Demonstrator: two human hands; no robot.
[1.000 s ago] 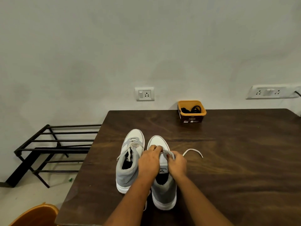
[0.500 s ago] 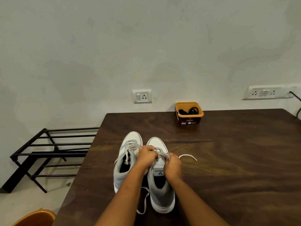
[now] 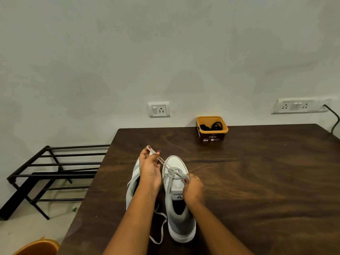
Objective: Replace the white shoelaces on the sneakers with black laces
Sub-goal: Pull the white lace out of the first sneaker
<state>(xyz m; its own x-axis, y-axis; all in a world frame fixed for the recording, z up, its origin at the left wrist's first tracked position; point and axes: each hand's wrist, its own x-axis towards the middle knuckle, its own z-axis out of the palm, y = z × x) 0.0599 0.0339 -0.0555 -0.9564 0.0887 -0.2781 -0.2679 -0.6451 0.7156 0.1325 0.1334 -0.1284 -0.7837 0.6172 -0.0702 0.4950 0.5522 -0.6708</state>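
Above left sneaker, left hand raised, fingers pinched on white lace, pulling it taut from right sneaker. Right hand pinches lace at eyelets. Loose lace end trails on table between shoes. Tongue label partly covered, reads "elarro". Yellow tub at far edge holds black laces; its label too small to read. Dark wood tabletop, grey wall, two socket plates, black metal rack on left.
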